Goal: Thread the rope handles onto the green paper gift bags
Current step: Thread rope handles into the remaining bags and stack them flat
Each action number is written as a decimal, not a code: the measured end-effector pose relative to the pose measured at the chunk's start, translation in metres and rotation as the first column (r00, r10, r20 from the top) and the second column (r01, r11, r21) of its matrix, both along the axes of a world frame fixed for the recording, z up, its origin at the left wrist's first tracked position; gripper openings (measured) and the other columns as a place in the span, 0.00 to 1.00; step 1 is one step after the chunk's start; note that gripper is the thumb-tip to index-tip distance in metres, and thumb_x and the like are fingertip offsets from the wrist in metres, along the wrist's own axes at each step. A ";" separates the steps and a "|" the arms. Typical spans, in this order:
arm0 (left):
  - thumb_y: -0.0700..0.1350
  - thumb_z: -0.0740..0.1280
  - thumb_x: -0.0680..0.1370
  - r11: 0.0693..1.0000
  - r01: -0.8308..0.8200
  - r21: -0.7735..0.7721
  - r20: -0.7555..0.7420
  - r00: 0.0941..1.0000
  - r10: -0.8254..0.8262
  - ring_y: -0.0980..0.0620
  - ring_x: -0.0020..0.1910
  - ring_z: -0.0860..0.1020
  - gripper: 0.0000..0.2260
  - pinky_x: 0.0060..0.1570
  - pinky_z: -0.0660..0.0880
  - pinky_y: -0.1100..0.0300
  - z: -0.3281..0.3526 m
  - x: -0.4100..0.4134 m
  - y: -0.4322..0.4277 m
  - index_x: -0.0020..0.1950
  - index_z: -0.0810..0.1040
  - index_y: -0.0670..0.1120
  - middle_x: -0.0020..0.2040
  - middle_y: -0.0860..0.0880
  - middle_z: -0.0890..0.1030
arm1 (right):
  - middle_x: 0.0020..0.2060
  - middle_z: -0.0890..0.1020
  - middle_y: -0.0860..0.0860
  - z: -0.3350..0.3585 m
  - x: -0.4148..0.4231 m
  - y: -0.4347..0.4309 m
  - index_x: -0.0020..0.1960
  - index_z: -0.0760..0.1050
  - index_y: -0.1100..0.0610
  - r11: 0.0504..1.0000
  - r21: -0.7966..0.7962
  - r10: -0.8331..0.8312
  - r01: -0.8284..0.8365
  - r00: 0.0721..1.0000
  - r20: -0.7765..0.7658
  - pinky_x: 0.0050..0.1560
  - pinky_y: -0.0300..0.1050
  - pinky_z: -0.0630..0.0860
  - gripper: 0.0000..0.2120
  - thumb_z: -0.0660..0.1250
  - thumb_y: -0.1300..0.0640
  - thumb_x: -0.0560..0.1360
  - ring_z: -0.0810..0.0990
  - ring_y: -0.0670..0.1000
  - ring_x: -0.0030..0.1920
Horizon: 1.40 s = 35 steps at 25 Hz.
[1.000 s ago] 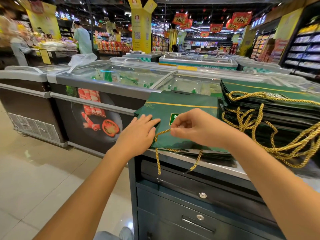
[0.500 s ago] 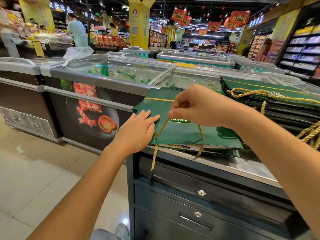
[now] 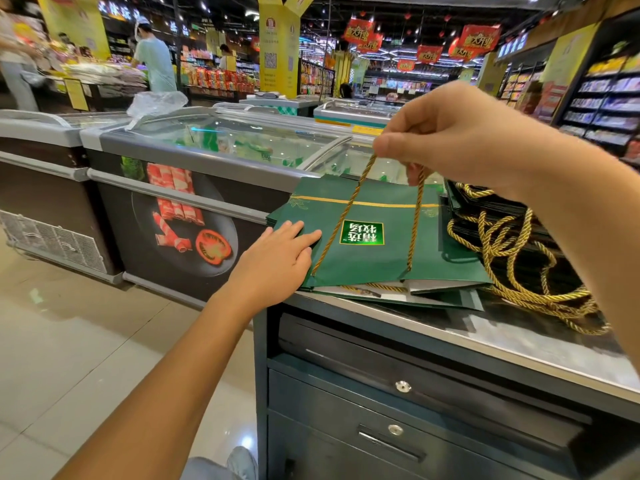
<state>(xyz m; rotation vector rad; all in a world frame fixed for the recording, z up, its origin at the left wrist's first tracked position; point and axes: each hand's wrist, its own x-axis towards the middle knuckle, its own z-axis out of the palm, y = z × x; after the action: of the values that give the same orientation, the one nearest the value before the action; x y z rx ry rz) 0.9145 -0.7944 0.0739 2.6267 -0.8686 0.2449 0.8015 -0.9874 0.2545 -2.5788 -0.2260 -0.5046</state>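
Right hand [image 3: 460, 133] risen, pinching rope handle [image 3: 349, 209] taut; left hand [image 3: 277, 261] flat on bag [image 3: 377, 261].

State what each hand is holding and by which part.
The right hand pinches the gold rope handle at the top of its loop, above the green gift bag. The left hand holds nothing; it rests flat on that bag.
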 end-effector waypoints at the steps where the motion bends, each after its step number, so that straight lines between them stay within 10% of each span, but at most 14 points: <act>1: 0.48 0.48 0.87 1.000 0.001 -0.003 -0.004 1.000 -0.001 0.51 0.81 0.51 0.22 0.79 0.44 0.53 0.000 0.000 0.000 0.81 0.58 0.56 0.82 0.49 0.56 | 0.36 0.86 0.54 0.003 -0.001 -0.003 0.48 0.83 0.56 1.000 0.028 -0.007 0.007 1.000 0.006 0.43 0.44 0.82 0.10 0.70 0.48 0.78 0.85 0.51 0.37; 11: 0.49 0.56 0.85 0.989 -0.040 -0.139 0.000 0.999 0.040 0.51 0.80 0.56 0.20 0.78 0.53 0.51 -0.003 0.000 0.001 0.78 0.66 0.55 0.80 0.50 0.62 | 0.47 0.86 0.55 -0.036 0.022 -0.021 0.55 0.81 0.57 0.978 0.181 -0.104 0.101 0.995 0.006 0.55 0.58 0.82 0.08 0.69 0.54 0.80 0.85 0.54 0.48; 20: 0.56 0.73 0.74 0.863 -0.288 -0.416 -0.216 0.953 0.213 0.44 0.66 0.74 0.27 0.66 0.72 0.49 0.005 -0.008 0.009 0.71 0.74 0.48 0.66 0.46 0.78 | 0.70 0.75 0.46 -0.116 -0.008 0.003 0.73 0.71 0.50 0.994 -0.106 -0.010 -0.001 0.994 -0.106 0.71 0.43 0.68 0.25 0.68 0.43 0.79 0.73 0.45 0.69; 26: 0.34 0.71 0.77 0.511 -0.411 -0.755 -0.484 0.875 -0.012 0.48 0.59 0.81 0.14 0.62 0.77 0.54 0.029 -0.015 0.021 0.61 0.82 0.44 0.59 0.44 0.82 | 0.74 0.68 0.43 -0.150 -0.013 0.023 0.78 0.60 0.44 0.927 -0.374 -0.022 -0.003 0.998 -0.062 0.71 0.52 0.65 0.35 0.66 0.33 0.76 0.65 0.49 0.73; 30: 0.34 0.65 0.81 0.262 -0.465 -0.846 -0.525 0.813 -0.250 0.51 0.40 0.83 0.11 0.30 0.79 0.63 0.067 -0.031 0.023 0.61 0.79 0.44 0.54 0.41 0.83 | 0.74 0.69 0.45 -0.137 -0.011 0.022 0.82 0.51 0.46 0.892 -0.437 -0.071 0.120 0.989 0.126 0.68 0.50 0.66 0.33 0.63 0.48 0.82 0.67 0.52 0.72; 35: 0.47 0.59 0.85 0.210 -0.332 -0.920 -0.392 0.803 -0.449 0.46 0.43 0.85 0.12 0.45 0.81 0.53 0.087 -0.044 0.013 0.64 0.77 0.45 0.55 0.44 0.85 | 0.67 0.79 0.47 -0.107 -0.012 0.007 0.81 0.58 0.45 0.956 -0.251 -0.058 0.150 0.938 0.341 0.58 0.55 0.75 0.29 0.60 0.60 0.83 0.76 0.54 0.62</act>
<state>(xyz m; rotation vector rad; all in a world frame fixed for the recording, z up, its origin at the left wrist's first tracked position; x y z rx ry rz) 0.8704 -0.7814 0.1614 1.2038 -0.3130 -0.0900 0.7891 -0.9808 0.1474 -2.7694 -0.2901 -1.0144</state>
